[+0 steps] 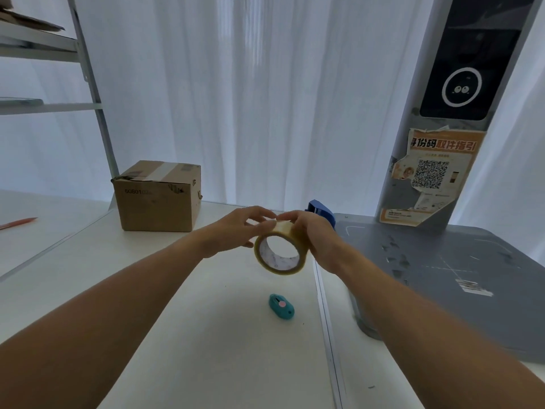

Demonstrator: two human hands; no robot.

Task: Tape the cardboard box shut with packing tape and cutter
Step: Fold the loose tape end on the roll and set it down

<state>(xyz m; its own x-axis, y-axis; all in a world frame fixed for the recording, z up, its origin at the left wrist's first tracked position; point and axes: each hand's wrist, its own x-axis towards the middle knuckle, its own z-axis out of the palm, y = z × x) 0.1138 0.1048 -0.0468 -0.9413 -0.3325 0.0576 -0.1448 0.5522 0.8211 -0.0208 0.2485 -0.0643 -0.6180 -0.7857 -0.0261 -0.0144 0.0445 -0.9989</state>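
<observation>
A roll of clear yellowish packing tape (280,250) hangs in the air above the white table (206,335), held between both hands. My right hand (317,239) grips its right side. The fingertips of my left hand (236,231) pinch at the roll's top edge. A small teal cutter (281,307) with a pink button lies on the table just below the roll. The brown cardboard box (157,196) stands at the back left of the table, flaps down, with old tape strips across its top.
A blue tape dispenser (320,212) sits behind my right hand. A grey scale platform (457,276) with a tall post and a QR poster fills the right. Metal shelving (88,84) stands at the left. An orange pen (17,222) lies far left.
</observation>
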